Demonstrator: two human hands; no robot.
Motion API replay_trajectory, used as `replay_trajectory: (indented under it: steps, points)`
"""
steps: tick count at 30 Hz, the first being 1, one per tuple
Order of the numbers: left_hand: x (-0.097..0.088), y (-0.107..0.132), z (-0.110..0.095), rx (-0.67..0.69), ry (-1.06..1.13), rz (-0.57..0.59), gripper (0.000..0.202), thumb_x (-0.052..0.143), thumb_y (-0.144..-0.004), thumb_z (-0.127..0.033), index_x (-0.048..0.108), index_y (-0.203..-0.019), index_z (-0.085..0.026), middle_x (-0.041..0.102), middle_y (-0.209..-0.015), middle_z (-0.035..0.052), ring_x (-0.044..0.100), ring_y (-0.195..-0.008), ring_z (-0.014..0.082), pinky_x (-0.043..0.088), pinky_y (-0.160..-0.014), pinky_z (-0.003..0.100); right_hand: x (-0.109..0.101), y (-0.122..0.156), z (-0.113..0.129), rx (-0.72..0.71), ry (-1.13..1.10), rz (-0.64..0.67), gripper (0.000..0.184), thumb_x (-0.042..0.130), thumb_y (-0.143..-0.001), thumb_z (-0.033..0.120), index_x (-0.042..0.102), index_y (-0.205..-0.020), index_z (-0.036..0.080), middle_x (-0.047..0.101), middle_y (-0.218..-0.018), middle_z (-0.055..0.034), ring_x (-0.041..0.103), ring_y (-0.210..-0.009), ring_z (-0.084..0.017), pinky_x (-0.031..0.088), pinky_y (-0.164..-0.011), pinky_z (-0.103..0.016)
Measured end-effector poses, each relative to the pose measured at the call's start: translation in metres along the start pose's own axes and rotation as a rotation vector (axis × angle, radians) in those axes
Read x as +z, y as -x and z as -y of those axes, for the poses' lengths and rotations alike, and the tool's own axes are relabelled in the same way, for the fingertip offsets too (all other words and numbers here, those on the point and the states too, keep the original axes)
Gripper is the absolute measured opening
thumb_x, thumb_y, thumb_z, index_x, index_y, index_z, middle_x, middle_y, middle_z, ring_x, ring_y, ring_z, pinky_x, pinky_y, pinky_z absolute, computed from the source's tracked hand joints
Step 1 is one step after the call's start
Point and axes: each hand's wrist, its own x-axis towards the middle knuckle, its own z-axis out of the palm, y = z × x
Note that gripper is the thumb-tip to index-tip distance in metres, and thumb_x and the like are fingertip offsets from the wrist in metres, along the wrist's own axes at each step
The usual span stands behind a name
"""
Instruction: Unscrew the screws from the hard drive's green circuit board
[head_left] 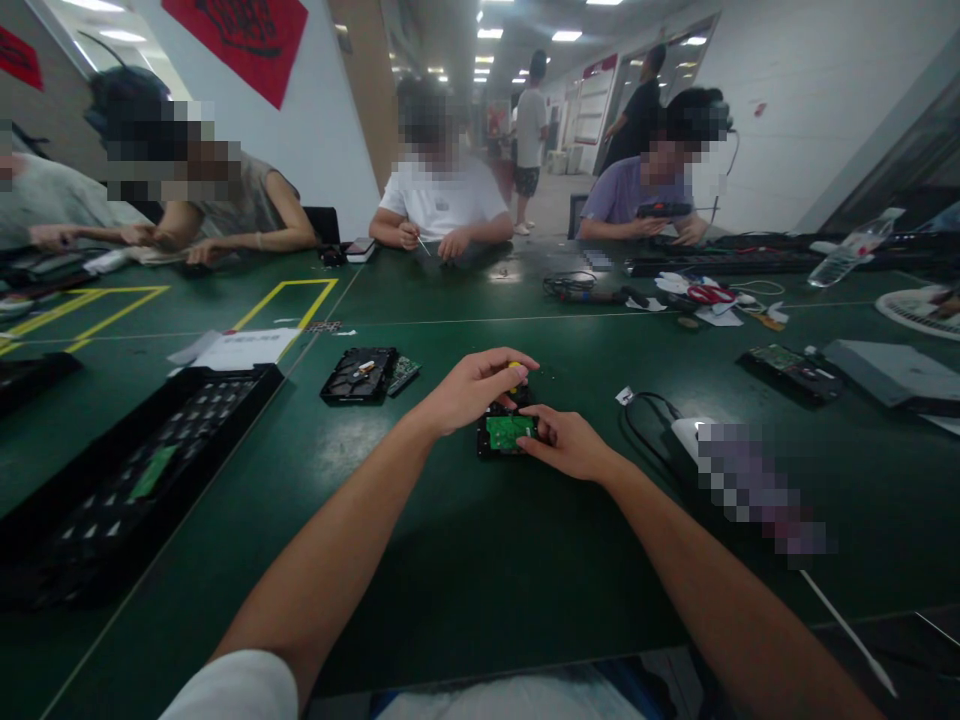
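Observation:
A black hard drive with a green circuit board (pixel 508 432) facing up lies flat on the table in front of me. My left hand (pixel 480 388) is above its far side, with thumb and fingers closed round a short yellow and black tool (pixel 514 368); its tip is hidden. At the drive's right edge, my right hand (pixel 571 444) grips the casing, thumb on the board's side and fingers curled behind. Left of my hands sits another hard drive (pixel 358 376), and a loose circuit board (pixel 403 376) leans against it.
A long black tray (pixel 225 440) with a green strip stands at left. On the right are a white device with a cable (pixel 686 432), another hard drive (pixel 795 372), a grey box (pixel 892 372) and a plastic bottle (pixel 851 252). Several people sit across the green table.

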Motion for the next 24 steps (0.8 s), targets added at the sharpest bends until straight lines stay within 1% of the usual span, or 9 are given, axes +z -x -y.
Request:
replay_trajectory:
  steps: [4,8,13,16,19,21,24]
  points:
    - [0.0008,-0.0002,-0.0004,-0.027,0.133,0.015,0.03,0.063,-0.098,-0.041,0.072,-0.114,-0.017,0.07,-0.116,0.0112,0.066,-0.111,0.0244,0.06,-0.075,0.028,0.0016,-0.0004,-0.0019,-0.004,0.003,-0.004,0.05,0.066,-0.097,0.048,0.058,-0.139,0.022,0.065,-0.08,0.0013,0.06,-0.066,-0.014,0.042,-0.063,-0.025]
    - [0.002,-0.0005,-0.002,-0.068,0.232,-0.006,0.027,0.064,-0.097,-0.04,0.072,-0.108,-0.016,0.072,-0.115,0.0124,0.066,-0.112,0.0249,0.06,-0.078,0.03,0.0027,-0.0002,-0.0038,-0.007,-0.003,-0.013,0.05,0.065,-0.097,0.049,0.058,-0.14,0.023,0.065,-0.08,0.0014,0.06,-0.065,-0.014,0.042,-0.063,-0.025]
    - [0.0023,-0.0013,-0.0017,-0.082,0.341,-0.013,0.026,0.061,-0.097,-0.037,0.072,-0.107,-0.015,0.071,-0.118,0.0142,0.066,-0.116,0.0275,0.062,-0.083,0.036,0.0031,-0.0001,-0.0057,-0.007,-0.01,-0.009,0.051,0.065,-0.097,0.049,0.057,-0.14,0.023,0.065,-0.08,0.0016,0.061,-0.065,-0.014,0.042,-0.062,-0.025]
    - [0.0017,-0.002,-0.0002,-0.076,0.276,-0.028,0.026,0.063,-0.097,-0.038,0.07,-0.109,-0.016,0.071,-0.115,0.0124,0.067,-0.111,0.0245,0.062,-0.081,0.033,0.0033,-0.0002,-0.0058,-0.012,-0.014,-0.008,0.05,0.065,-0.097,0.049,0.057,-0.14,0.023,0.065,-0.08,0.0014,0.061,-0.066,-0.014,0.042,-0.062,-0.025]
    - [0.0008,-0.0021,0.0013,-0.043,0.145,-0.071,0.03,0.066,-0.096,-0.042,0.069,-0.114,-0.017,0.07,-0.107,0.009,0.067,-0.1,0.0196,0.061,-0.075,0.028,0.0034,-0.0002,-0.0048,-0.003,-0.018,-0.01,0.05,0.066,-0.097,0.049,0.058,-0.139,0.023,0.065,-0.08,0.001,0.06,-0.065,-0.014,0.042,-0.061,-0.025]
    - [0.0006,-0.0019,0.0013,-0.018,0.059,-0.113,0.033,0.069,-0.094,-0.043,0.068,-0.116,-0.018,0.069,-0.102,0.0066,0.066,-0.092,0.0169,0.06,-0.071,0.027,0.0031,-0.0001,-0.0037,0.005,-0.017,-0.011,0.051,0.066,-0.097,0.049,0.058,-0.139,0.023,0.065,-0.08,0.001,0.06,-0.065,-0.014,0.041,-0.061,-0.025]
    - [0.0009,-0.0014,-0.0005,0.015,-0.038,-0.136,0.034,0.072,-0.092,-0.044,0.07,-0.112,-0.017,0.066,-0.097,0.0048,0.063,-0.085,0.0151,0.06,-0.069,0.026,0.0023,0.0003,-0.0024,0.001,-0.017,-0.011,0.051,0.066,-0.096,0.048,0.058,-0.14,0.023,0.064,-0.079,0.0013,0.06,-0.065,-0.014,0.042,-0.061,-0.026]
